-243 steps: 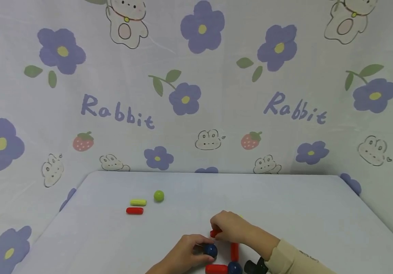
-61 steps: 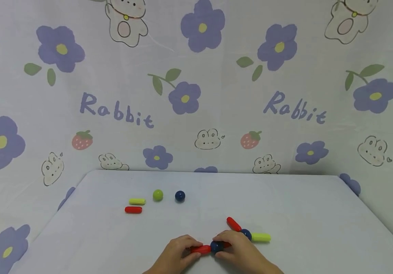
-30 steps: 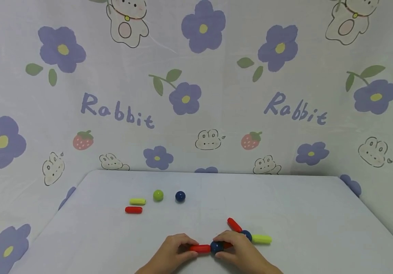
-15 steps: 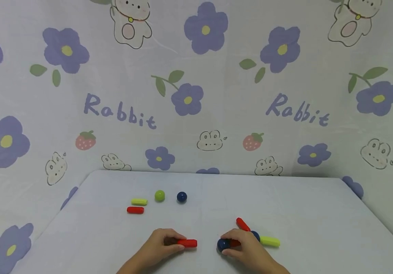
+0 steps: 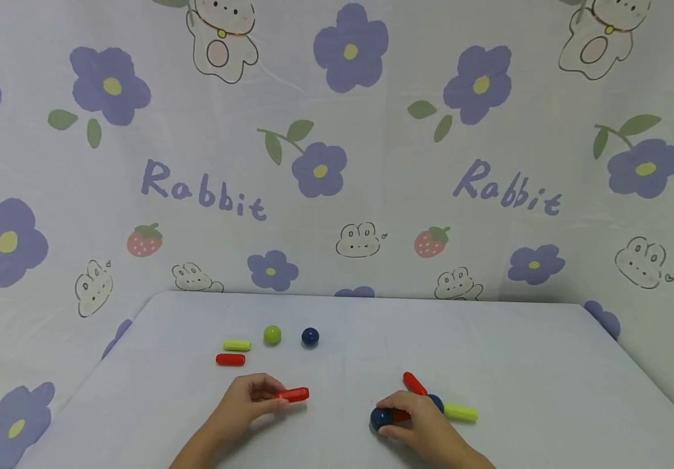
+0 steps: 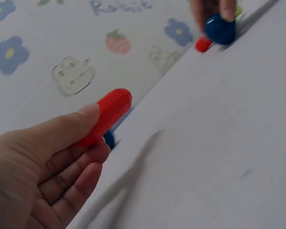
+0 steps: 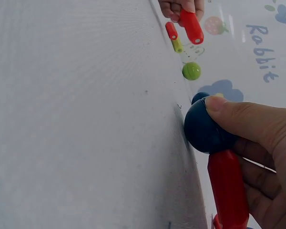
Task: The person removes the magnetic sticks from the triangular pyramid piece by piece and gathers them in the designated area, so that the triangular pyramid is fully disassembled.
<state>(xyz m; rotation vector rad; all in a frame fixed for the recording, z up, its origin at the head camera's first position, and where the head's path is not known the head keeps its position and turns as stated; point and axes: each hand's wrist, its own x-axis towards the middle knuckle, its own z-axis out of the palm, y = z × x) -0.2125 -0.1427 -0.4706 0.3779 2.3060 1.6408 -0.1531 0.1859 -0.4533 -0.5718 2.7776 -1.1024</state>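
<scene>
My left hand [image 5: 243, 407] pinches a red rod [image 5: 296, 395] between thumb and fingers, lifted over the white table. In the right wrist view a small round spot shows on the end of this red rod [image 7: 193, 28]. My right hand [image 5: 422, 423] grips a dark blue ball [image 5: 380, 419], which has a red stick [image 7: 227, 188] joined to it. Behind the right fingers, a second blue ball [image 5: 435, 403] joins a slanting red rod [image 5: 414, 383] and a yellow-green rod [image 5: 460, 412]. The right hand partly hides this joined piece.
Toward the back left of the table [image 5: 489, 345] lie a yellow-green rod [image 5: 237, 345], a red rod [image 5: 230, 359], a green ball [image 5: 272, 335] and a dark blue ball [image 5: 310, 336]. A printed cloth [image 5: 395, 195] hangs behind the table.
The left hand has drawn the red rod away from the blue ball, moving left and up. The right hand keeps its grip on the ball. Earlier, another blue ball came to the back.
</scene>
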